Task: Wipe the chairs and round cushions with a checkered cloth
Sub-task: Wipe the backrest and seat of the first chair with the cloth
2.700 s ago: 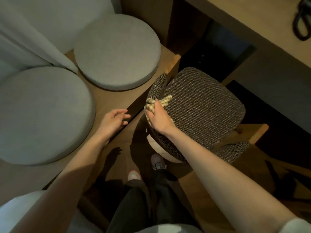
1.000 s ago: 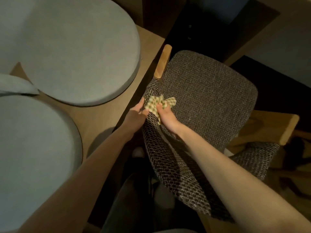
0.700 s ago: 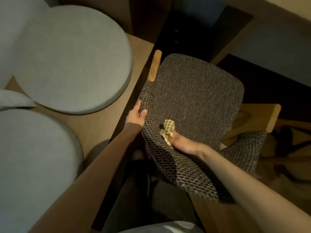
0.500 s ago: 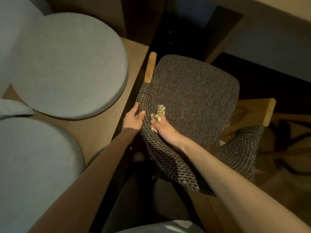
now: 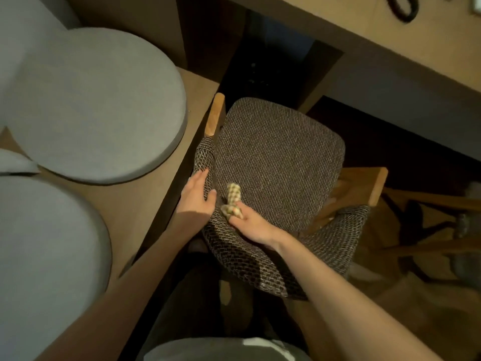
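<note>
A dark woven armchair with wooden arm ends stands below me, seen from above its curved backrest. My right hand holds a bunched yellow checkered cloth against the inner side of the backrest, where it meets the seat. My left hand grips the top edge of the backrest on its left side, thumb on the inside. Two grey round cushions lie on a wooden bench to the left: the far cushion and the near cushion.
The wooden bench edge runs close along the chair's left side. A wooden desk spans the top right, with a dark gap under it beyond the chair. My legs stand behind the backrest. Dark chair legs show at the right.
My right hand has kept rubbing the cloth along the inside of the backrest, sliding slightly right and down. My left hand, free earlier, now holds the backrest's top edge.
</note>
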A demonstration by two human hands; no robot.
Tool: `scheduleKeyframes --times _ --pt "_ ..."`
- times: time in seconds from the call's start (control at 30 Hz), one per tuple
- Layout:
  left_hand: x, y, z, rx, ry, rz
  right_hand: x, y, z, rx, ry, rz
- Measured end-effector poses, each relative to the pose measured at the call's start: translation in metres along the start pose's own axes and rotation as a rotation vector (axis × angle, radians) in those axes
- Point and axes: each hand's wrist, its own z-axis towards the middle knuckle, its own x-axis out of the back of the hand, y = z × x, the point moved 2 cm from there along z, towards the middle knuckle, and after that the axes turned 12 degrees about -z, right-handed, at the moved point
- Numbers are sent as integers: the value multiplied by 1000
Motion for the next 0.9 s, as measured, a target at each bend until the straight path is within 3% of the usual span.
scheduleKeyframes --times 0.1,0.27,0.57,0.63,0.77,0.9 --pt "-5 10 -12 -27 24 97 14 24 -14 41 -115 -27" --pt "-39 50 -42 -62 145 276 49 70 -48 116 -225 -371" --pt "-146 94 -114 88 380 480 128 141 -96 195 -306 -1063" --pt "-163 96 -130 101 436 529 121 135 -103 175 -333 -863" --pt "-176 94 -152 118 627 562 90 125 -109 102 -203 -346" --pt "-180 94 -151 136 658 587 100 146 -116 224 -249 -553"
